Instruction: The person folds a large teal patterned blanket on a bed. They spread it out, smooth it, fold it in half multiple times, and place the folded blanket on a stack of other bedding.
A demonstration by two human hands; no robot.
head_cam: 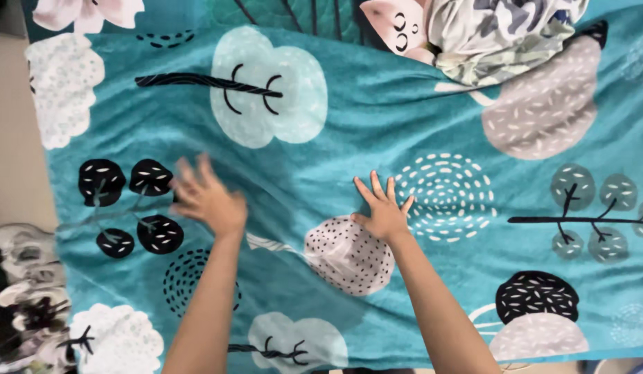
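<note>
Your teal blanket (377, 125), patterned all over.
You see white, grey and black dotted trees; upper right, a pale floral bundle (505, 34).

Beige floor (13, 138) at left, shoes (27, 298) lower left

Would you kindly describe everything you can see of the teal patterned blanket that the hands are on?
The teal blanket looks like soft, plush fabric, printed with stylised trees and rounded shapes in black, white, grey and pale blue. It lies spread out, filling most of the view, with shallow wrinkles running across it. The left hand and right hand are on it, fingers spread, near its middle. A crumpled floral cloth lies at its far edge, and shoes sit beside its left edge.
</note>
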